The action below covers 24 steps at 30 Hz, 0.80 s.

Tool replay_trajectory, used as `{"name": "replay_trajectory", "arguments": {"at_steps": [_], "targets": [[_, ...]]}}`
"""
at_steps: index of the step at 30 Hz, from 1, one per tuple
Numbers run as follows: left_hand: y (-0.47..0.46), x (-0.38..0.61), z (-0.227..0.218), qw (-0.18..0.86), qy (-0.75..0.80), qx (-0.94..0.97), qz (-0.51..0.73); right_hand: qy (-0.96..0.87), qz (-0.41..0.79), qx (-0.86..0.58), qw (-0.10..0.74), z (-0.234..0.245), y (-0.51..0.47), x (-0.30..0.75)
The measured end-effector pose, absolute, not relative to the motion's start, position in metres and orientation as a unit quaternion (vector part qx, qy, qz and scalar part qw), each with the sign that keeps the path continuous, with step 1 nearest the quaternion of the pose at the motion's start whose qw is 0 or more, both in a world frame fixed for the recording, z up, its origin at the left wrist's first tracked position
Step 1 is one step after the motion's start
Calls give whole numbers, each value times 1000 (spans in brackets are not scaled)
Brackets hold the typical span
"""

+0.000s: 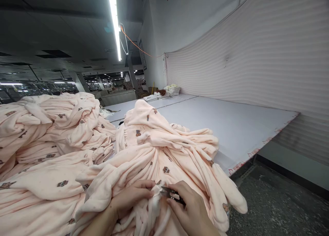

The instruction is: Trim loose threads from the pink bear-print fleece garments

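Observation:
A pale pink plush garment point(177, 157) with small bear prints lies bunched over the table edge in front of me. My left hand point(135, 196) pinches a whitish fold of its cloth between thumb and fingers. In my right hand point(189, 203) is a pair of small thread snips point(171, 192) with dark handles. Their blades point left and meet the pinched cloth close to my left fingertips. Whether the blades are closed on a thread is too small to tell.
A large heap of the same pink garments point(51, 136) fills the left side. The pale table point(231, 122) stretches away to the right, with stacked white cloth point(172, 90) at its far end. A striped fabric sheet point(244, 57) hangs along the right wall above the dark floor point(280, 201).

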<state>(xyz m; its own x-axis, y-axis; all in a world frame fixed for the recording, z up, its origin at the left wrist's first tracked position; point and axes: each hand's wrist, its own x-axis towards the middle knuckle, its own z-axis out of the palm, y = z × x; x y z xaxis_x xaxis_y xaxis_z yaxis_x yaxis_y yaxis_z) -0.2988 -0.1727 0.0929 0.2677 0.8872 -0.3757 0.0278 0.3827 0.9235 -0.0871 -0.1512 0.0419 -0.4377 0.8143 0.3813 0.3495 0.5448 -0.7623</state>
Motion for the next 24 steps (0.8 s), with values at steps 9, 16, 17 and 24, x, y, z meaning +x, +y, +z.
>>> {"name": "replay_trajectory", "arguments": {"at_steps": [9,16,17,24], "targets": [[-171,-299,91,692,489,415,330,-820,257,-374,348,52,-152,-85],[-172,-299,87,685,496,408,344,-807,284,-391,339,54,-153,-85],[-172,-299,86,683,498,407,346,-811,288,-385,333,54,-155,-84],[-173,-300,84,668,511,414,349,-848,224,-376,299,55,-167,-88]]}}
